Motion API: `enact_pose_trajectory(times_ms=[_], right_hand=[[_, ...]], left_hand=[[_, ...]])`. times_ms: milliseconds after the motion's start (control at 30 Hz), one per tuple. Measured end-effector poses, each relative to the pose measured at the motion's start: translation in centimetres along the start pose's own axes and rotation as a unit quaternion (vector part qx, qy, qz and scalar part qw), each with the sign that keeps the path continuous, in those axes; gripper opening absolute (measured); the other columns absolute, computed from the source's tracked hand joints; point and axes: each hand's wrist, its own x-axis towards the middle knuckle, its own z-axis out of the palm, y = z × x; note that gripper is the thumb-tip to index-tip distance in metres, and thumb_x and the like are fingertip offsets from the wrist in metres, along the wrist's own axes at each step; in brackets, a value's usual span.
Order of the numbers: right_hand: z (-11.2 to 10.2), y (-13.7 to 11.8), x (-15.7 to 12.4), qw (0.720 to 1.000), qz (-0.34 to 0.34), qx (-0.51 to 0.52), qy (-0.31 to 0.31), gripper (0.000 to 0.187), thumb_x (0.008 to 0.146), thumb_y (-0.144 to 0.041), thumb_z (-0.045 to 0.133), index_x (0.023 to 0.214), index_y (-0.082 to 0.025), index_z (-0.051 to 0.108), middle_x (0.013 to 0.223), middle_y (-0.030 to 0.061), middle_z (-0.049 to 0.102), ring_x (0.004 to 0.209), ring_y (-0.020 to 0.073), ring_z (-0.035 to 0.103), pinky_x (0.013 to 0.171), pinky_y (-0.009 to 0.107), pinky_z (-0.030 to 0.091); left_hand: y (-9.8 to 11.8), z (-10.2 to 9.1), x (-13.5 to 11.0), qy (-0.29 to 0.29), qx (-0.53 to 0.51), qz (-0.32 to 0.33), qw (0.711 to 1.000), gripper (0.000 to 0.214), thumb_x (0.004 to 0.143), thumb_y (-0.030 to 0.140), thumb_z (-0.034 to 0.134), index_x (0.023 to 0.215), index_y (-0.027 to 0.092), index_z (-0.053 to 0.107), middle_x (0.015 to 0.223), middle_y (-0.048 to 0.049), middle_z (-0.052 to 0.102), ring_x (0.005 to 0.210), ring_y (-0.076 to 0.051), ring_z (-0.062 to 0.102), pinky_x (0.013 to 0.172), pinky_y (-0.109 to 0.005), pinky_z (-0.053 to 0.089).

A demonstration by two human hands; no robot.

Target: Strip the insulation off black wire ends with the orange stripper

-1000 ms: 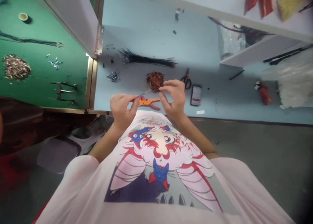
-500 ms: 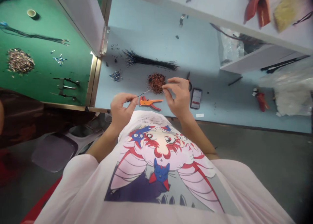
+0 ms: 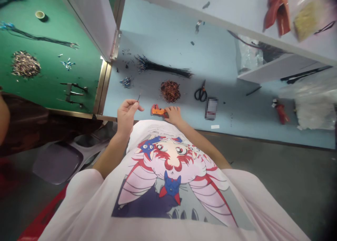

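Pinched between the thumb and fingers of my left hand is a short dark wire, its tip pointing up and away from me. My right hand lies over the handles of an orange and red wire stripper, fingers curled on them; the handles are mostly hidden. The stripper's jaws face left, toward my left hand. Just beyond it sits a heap of reddish-brown small bits. Farther back a bundle of black wires stretches across the blue table. Small blue and silver terminals lie beyond my left hand.
Black-handled scissors and a phone lie right of the heap. A white shelf overhangs the back. Red-handled pliers and plastic bags are at far right. Leftward, a green table holds more wires; another person's arm shows.
My right hand has moved down and left from beside the heap onto the wire stripper. My left hand has shifted slightly left, and the wire now points more upward. The scissors are now fully visible.
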Motion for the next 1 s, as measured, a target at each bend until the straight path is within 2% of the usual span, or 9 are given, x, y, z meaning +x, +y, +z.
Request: enact_pose_trajectory(times_ms=[167,333,500,567,667,700,733,833,1000], right_hand=[[-1.0,0.5,0.4,0.984,0.056,0.167,-0.042,0.032,0.066,-0.030,0.059,0.095,-0.015,0.055,0.096,0.0115,0.062,0.090,0.0274,0.056,0.081,0.040,0.044],[-2.2,0.4,0.1,0.915,0.072,0.379,-0.116,0.026,0.073,-0.032,0.039,0.090,-0.017,0.049,0.076,0.0074,0.063,0.070,0.0206,0.061,0.065,0.035,0.051],[-4.9,0.1,-2.4,0.853,0.054,0.498,-0.147,0.031,0.068,-0.038,0.038,0.090,-0.018,0.048,0.076,0.0080,0.063,0.072,0.0218,0.062,0.069,0.039,0.052],[-6.2,-0.2,-3.9,0.812,0.020,0.558,-0.167,0.037,0.066,-0.040,0.040,0.094,-0.019,0.050,0.082,0.0079,0.064,0.076,0.0220,0.062,0.072,0.040,0.052],[-7.7,-1.0,-6.0,0.708,-0.048,0.669,-0.222,0.043,0.061,-0.038,0.048,0.099,-0.018,0.052,0.086,0.0069,0.064,0.075,0.0210,0.061,0.074,0.042,0.052],[-8.0,-1.3,-6.5,0.680,-0.066,0.690,-0.238,0.045,0.059,-0.037,0.050,0.100,-0.018,0.053,0.086,0.0067,0.064,0.074,0.0207,0.061,0.073,0.043,0.053],[-8.2,-1.6,-7.0,0.666,-0.074,0.700,-0.247,0.046,0.058,-0.036,0.052,0.100,-0.018,0.054,0.086,0.0066,0.063,0.073,0.0205,0.060,0.072,0.044,0.053],[-8.6,-2.6,-8.0,0.652,-0.086,0.712,-0.245,0.050,0.057,-0.035,0.055,0.103,-0.017,0.055,0.085,0.0064,0.063,0.072,0.0208,0.060,0.073,0.046,0.053],[-9.2,-3.7,-8.9,0.650,-0.101,0.709,-0.253,0.054,0.056,-0.035,0.059,0.107,-0.018,0.054,0.086,0.0068,0.064,0.074,0.0220,0.062,0.076,0.047,0.052]], left_hand=[[-0.9,0.1,0.4,-0.003,0.007,-0.025,1.000,0.013,0.072,0.027,0.066,0.078,0.017,0.059,0.060,0.0029,0.062,0.061,-0.010,0.059,0.074,-0.026,0.046],[-2.0,0.6,1.2,-0.009,-0.010,-0.062,0.998,0.015,0.069,0.027,0.066,0.076,0.017,0.059,0.060,0.0034,0.061,0.060,-0.009,0.058,0.070,-0.024,0.044],[-1.6,1.0,1.1,-0.022,-0.022,-0.091,0.995,0.017,0.065,0.028,0.070,0.075,0.017,0.063,0.065,0.0021,0.064,0.063,-0.008,0.059,0.066,-0.022,0.044],[-1.1,1.2,0.7,-0.032,-0.026,-0.088,0.995,0.018,0.063,0.028,0.073,0.075,0.017,0.065,0.067,0.0013,0.066,0.065,-0.009,0.061,0.069,-0.023,0.046],[-0.4,1.7,0.1,-0.068,-0.033,-0.083,0.994,0.019,0.062,0.028,0.076,0.075,0.017,0.068,0.070,0.0002,0.068,0.069,-0.011,0.064,0.075,-0.026,0.049],[-0.3,1.9,0.0,-0.084,-0.035,-0.080,0.993,0.019,0.062,0.029,0.076,0.076,0.018,0.068,0.071,-0.0001,0.069,0.070,-0.011,0.064,0.076,-0.026,0.050],[-0.1,2.2,-0.2,-0.098,-0.037,-0.077,0.992,0.019,0.063,0.030,0.076,0.076,0.018,0.069,0.071,-0.0004,0.069,0.071,-0.012,0.065,0.077,-0.026,0.050],[0.2,2.7,-0.5,-0.131,-0.043,-0.062,0.988,0.017,0.067,0.030,0.075,0.077,0.019,0.069,0.071,-0.0005,0.069,0.070,-0.011,0.065,0.075,-0.026,0.051],[0.8,3.0,-1.3,-0.160,-0.035,-0.032,0.986,0.013,0.072,0.029,0.072,0.079,0.019,0.067,0.070,-0.0006,0.068,0.069,-0.012,0.064,0.074,-0.026,0.051]])
